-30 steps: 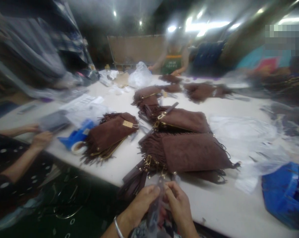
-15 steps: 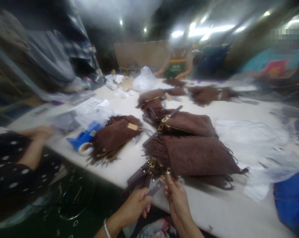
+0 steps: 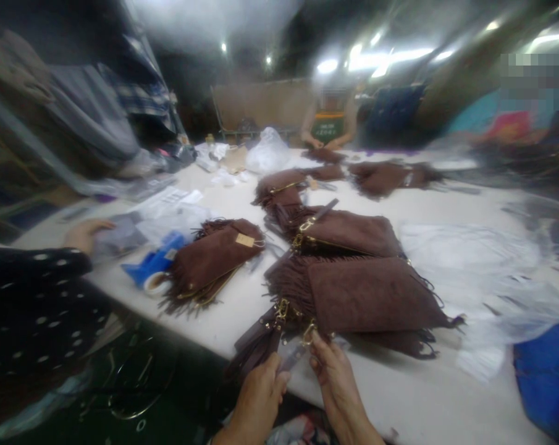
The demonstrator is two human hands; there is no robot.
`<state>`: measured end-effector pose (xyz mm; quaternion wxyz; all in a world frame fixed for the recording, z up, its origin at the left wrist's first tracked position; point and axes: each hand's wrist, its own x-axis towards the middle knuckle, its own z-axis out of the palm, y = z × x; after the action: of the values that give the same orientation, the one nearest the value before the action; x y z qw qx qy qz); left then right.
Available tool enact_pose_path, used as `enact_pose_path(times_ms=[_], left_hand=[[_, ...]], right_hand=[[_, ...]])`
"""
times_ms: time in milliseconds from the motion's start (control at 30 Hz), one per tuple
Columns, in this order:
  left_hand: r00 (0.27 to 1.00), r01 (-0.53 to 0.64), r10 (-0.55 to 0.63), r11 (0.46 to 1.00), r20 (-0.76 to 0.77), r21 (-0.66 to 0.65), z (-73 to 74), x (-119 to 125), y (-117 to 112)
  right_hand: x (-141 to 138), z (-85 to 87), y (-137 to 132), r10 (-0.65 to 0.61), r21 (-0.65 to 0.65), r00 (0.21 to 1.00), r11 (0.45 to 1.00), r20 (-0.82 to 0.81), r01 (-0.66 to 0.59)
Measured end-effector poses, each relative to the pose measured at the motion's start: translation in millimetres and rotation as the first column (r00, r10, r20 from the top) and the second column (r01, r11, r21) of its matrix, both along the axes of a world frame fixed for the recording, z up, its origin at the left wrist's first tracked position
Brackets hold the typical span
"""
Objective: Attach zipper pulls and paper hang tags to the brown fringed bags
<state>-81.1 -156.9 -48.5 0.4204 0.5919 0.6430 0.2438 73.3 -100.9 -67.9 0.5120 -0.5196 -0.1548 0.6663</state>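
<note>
My left hand (image 3: 260,392) is closed around a dark strap (image 3: 254,346) that hangs over the near table edge. My right hand (image 3: 333,371) pinches at the gold clasp (image 3: 309,334) at the corner of the nearest brown fringed suede bag (image 3: 372,296). A small greyish piece (image 3: 292,357) sits between the two hands; I cannot make out what it is. That bag lies flat on the white table (image 3: 399,395), on top of others like it.
More brown fringed bags (image 3: 214,253) lie in stacks across the table. A blue tape dispenser (image 3: 152,269) sits at the left, a blue bin (image 3: 545,371) at the right, clear plastic bags (image 3: 469,259) between. A person in a dotted sleeve (image 3: 33,290) works at my left; others stand at the far end.
Both hands have moved up to the bag's clasp at the table edge. The left hand has shifted from the greyish piece to the strap. The person at left reached further onto the table.
</note>
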Motion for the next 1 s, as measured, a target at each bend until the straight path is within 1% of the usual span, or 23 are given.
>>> enact_pose_path(times_ms=[67,100,133,200,233,267,300,367,400,467,567,633,733,800,867,933,1000], left_hand=[[0.98,0.04,-0.007,0.986,-0.197,0.161,-2.9,2.9,-0.9],[0.949,0.077,0.006,0.965,-0.316,0.249,-4.9,3.8,-1.7],[0.902,0.122,0.031,0.938,-0.431,0.325,-7.3,4.2,-2.9],[0.791,0.199,0.105,0.887,-0.603,0.416,-12.1,3.8,-6.2],[0.746,0.221,0.14,0.87,-0.651,0.44,-14.1,3.1,-8.0],[0.716,0.234,0.165,0.859,-0.678,0.455,-15.7,2.1,-9.6],[0.7,0.237,0.179,0.855,-0.691,0.462,-16.7,0.8,-10.9],[0.701,0.215,0.183,0.868,-0.689,0.448,-16.6,-1.7,-12.3],[0.717,0.191,0.17,0.885,-0.676,0.426,-15.5,-2.8,-12.4],[0.779,0.121,0.126,0.931,-0.614,0.345,-11.0,-3.6,-11.3],[0.894,0.0,0.062,0.99,-0.443,0.139,-0.9,-0.4,-8.2],[0.947,-0.045,0.041,0.999,-0.318,-0.005,5.1,4.0,-6.2],[0.99,-0.04,0.019,0.989,-0.142,-0.145,7.9,10.2,-5.8],[1.0,-0.022,0.023,0.98,0.001,-0.196,4.8,12.8,-8.1],[0.984,-0.02,0.058,0.975,0.168,-0.222,-1.4,14.8,-12.4],[0.944,-0.058,0.13,0.97,0.304,-0.236,-9.6,17.6,-17.5],[0.888,-0.109,0.213,0.958,0.407,-0.264,-18.2,22.1,-21.8]], right_hand=[[0.2,-1.8,-0.2,-0.013,-0.008,1.0,1.0,0.005,0.013],[0.4,-2.7,-0.5,-0.022,-0.009,1.0,1.0,0.01,0.022],[0.7,-3.4,-0.9,-0.03,-0.006,0.999,1.0,0.02,0.03],[1.4,-4.1,-2.1,-0.031,0.008,0.998,1.0,0.054,0.03],[1.7,-4.0,-2.8,-0.025,0.012,0.997,1.0,0.07,0.025],[2.0,-3.6,-3.4,-0.021,0.014,0.996,1.0,0.082,0.02],[2.3,-2.9,-3.8,-0.02,0.01,0.996,1.0,0.09,0.02],[2.8,-1.5,-3.9,-0.028,0.001,0.995,1.0,0.094,0.028],[3.0,-1.0,-3.6,-0.032,0.001,0.995,0.999,0.09,0.032],[3.4,-0.7,-3.0,-0.038,0.004,0.997,0.999,0.071,0.038],[3.6,-1.8,-2.5,-0.035,0.005,0.999,0.999,0.02,0.035],[3.7,-2.6,-2.5,-0.033,0.006,0.999,0.999,-0.026,0.033],[4.7,-2.2,-2.6,-0.022,0.017,0.995,1.0,-0.099,0.024],[5.7,-0.5,-2.8,-0.009,0.019,0.991,1.0,-0.136,0.012],[6.4,1.7,-3.0,0.001,0.012,0.987,1.0,-0.159,0.001],[6.6,3.6,-3.4,0.003,0.003,0.985,1.0,-0.175,-0.002],[6.3,4.8,-3.8,0.0,-0.003,0.982,1.0,-0.189,-0.001]])
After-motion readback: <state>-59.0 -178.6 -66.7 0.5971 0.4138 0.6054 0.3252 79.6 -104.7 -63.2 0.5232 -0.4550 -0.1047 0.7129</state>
